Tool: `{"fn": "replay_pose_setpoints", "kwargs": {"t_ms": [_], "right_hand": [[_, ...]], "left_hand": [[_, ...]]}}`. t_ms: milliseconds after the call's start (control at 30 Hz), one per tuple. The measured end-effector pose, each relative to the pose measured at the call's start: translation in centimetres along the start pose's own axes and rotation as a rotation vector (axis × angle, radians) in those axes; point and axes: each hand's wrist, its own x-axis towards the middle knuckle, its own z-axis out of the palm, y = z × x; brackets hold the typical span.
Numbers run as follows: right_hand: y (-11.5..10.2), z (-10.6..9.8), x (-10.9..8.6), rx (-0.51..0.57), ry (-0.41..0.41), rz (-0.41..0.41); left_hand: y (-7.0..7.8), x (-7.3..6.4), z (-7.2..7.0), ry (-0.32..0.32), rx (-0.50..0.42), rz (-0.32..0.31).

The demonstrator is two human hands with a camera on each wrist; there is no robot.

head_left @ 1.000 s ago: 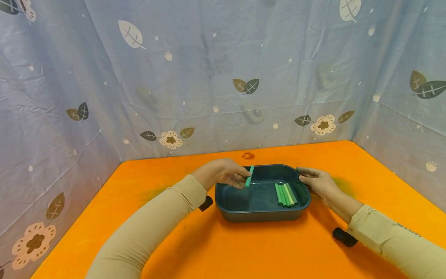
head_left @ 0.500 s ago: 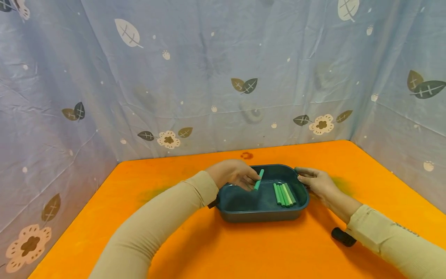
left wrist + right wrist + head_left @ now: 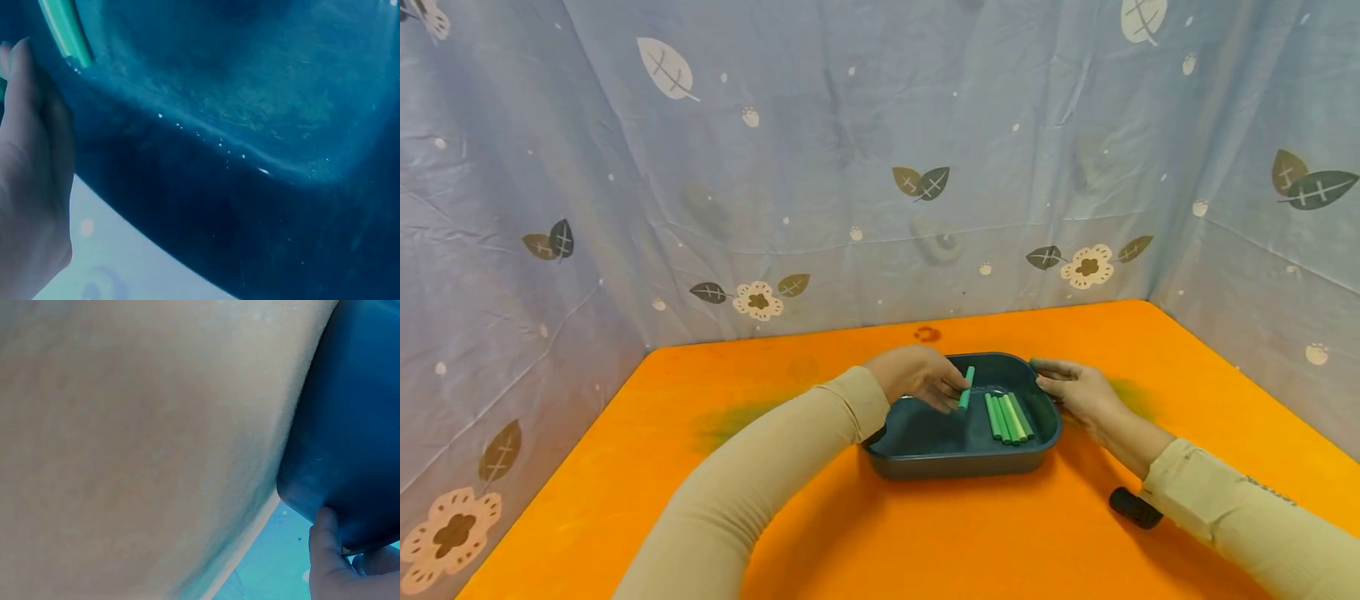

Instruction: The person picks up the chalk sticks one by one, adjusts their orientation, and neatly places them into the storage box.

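Observation:
A green chalk stick (image 3: 967, 387) is pinched between the fingertips of my left hand (image 3: 923, 379), held slanting above the dark blue-green tray (image 3: 962, 467). Several green chalk sticks (image 3: 1008, 419), one paler than the others, lie side by side on the right part of the tray's floor. The right hand (image 3: 1082, 396) grips the tray's right rim; in the right wrist view its fingers (image 3: 325, 540) press the outer wall. From the left wrist, the left hand (image 3: 31, 169) appears at the edge, near the ends of chalk sticks (image 3: 67, 31) in the tray.
An orange tabletop (image 3: 955, 542) carries the tray, with green smudges (image 3: 730, 425) on both sides of it. A blue-grey patterned curtain (image 3: 820, 167) hangs behind and along the sides. A black device (image 3: 1135, 507) sits under the right wrist.
The left hand has moved rightward over the tray with the pinched chalk, closer to the row of sticks. The right hand stays on the rim. The head view has shifted slightly.

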Motion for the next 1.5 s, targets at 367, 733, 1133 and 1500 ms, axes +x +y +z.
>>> {"fn": "replay_pose_setpoints", "kwargs": {"t_ms": [367, 733, 1133, 1500], "right_hand": [[-0.1, 0.2, 0.1, -0.005, -0.001, 0.008], [-0.4, 0.6, 0.0, 0.005, 0.001, -0.003], [-0.3, 0.5, 0.1, 0.026, -0.004, -0.008], [0.1, 0.0, -0.2, 0.014, -0.014, -0.005]], "left_hand": [[-3.9, 15.4, -0.4, 0.034, -0.064, -0.092], [-3.6, 11.5, 1.2, 0.054, -0.047, -0.103], [-6.9, 25.0, -1.0, -0.048, 0.061, -0.13], [-0.5, 5.3, 0.5, 0.029, -0.005, -0.024]]}}
